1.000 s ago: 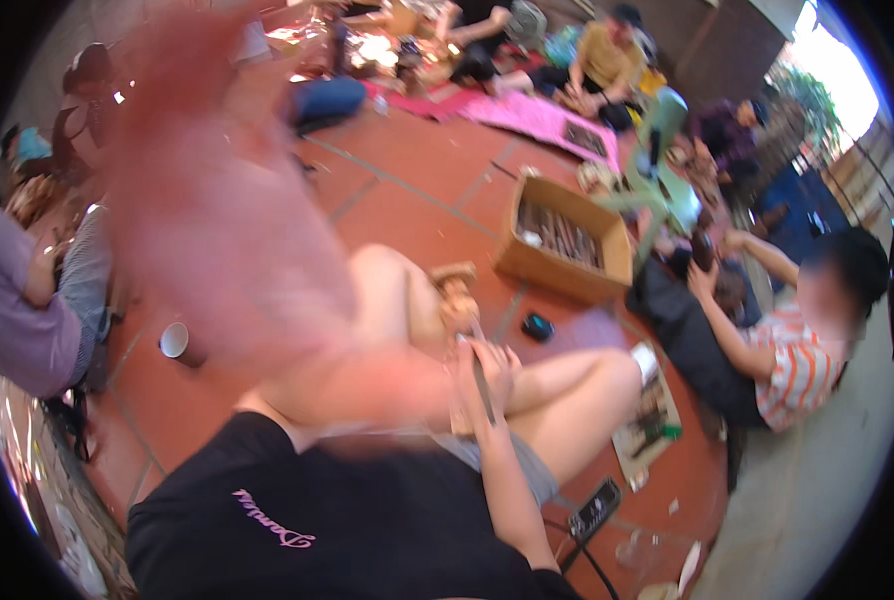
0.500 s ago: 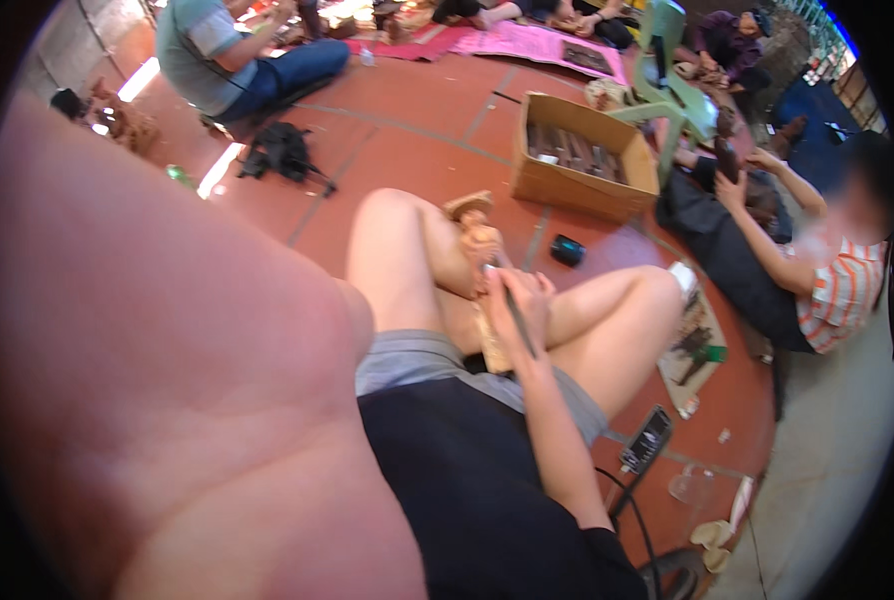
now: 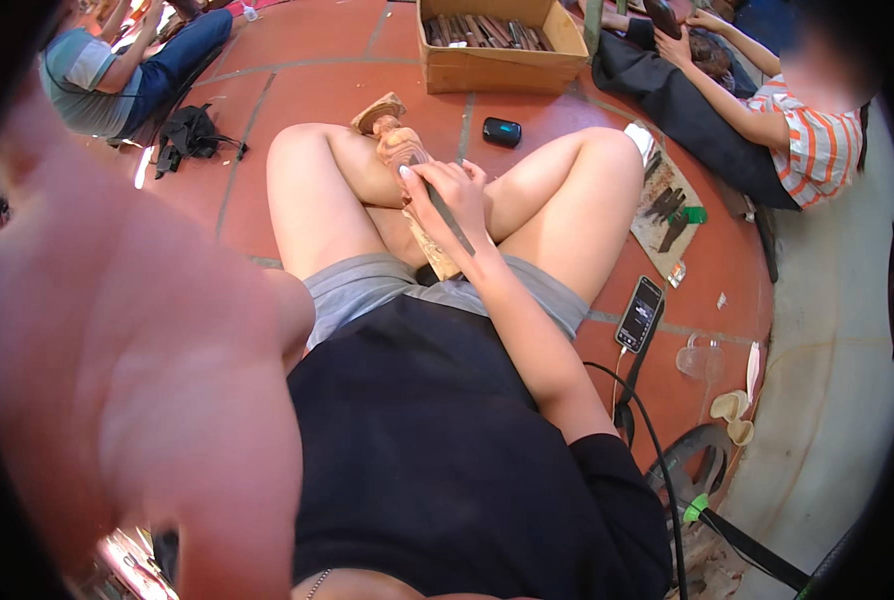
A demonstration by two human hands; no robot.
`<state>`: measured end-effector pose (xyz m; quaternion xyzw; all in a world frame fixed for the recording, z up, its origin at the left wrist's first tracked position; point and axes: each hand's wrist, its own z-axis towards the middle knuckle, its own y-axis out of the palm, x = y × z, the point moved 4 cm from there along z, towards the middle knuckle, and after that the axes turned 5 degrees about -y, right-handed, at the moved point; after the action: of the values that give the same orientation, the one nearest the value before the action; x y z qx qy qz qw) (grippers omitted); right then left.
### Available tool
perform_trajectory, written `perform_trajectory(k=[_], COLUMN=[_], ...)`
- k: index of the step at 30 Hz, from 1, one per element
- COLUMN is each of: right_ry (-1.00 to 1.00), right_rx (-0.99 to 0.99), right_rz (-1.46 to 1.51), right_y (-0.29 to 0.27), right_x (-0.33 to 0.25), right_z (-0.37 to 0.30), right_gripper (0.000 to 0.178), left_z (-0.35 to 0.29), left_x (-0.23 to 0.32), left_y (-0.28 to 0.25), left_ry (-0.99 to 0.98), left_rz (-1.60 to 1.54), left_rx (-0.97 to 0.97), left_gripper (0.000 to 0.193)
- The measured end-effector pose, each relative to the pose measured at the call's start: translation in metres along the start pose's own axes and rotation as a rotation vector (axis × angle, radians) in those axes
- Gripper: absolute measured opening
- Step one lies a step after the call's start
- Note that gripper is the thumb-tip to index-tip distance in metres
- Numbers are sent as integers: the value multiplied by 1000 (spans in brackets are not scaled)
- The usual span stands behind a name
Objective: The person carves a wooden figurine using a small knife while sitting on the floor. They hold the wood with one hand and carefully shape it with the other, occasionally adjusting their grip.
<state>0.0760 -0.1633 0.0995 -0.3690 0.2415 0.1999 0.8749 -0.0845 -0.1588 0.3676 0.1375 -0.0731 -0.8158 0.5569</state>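
Note:
I sit cross-legged on a red tiled floor with a pale wooden carved figure (image 3: pixel 399 143) standing between my legs. My right hand (image 3: pixel 449 192) is closed around a dark, narrow carving tool (image 3: pixel 455 225), pressed against the middle of the figure. My left hand (image 3: pixel 117 350) is raised very close to the camera and fills the left side as a large blur. Its fingers cannot be made out, and nothing is visible in it.
A cardboard box (image 3: pixel 497 62) of tools stands beyond my knees, with a small black case (image 3: pixel 502 132) before it. On my right lie a phone (image 3: pixel 640 313) on a cable and a board of chisels (image 3: pixel 667 205). A person in a striped shirt (image 3: pixel 812 135) sits right, another person (image 3: pixel 97 70) far left.
The view has tipped downward and nearer to my lap. My left arm stays close to the lens, blocking the left side. My right hand has stayed on the carving with the tool.

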Motion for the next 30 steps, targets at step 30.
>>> perform_trajectory(k=[30], right_ry=[447], right_rx=[770], right_rz=[218], right_y=[-172], right_x=[47], right_z=[-14], right_gripper=[33], left_z=[-353], left_x=[-29], left_y=[-89], left_ry=[-1847], left_rz=[297], left_rx=[-148], left_gripper=[71])
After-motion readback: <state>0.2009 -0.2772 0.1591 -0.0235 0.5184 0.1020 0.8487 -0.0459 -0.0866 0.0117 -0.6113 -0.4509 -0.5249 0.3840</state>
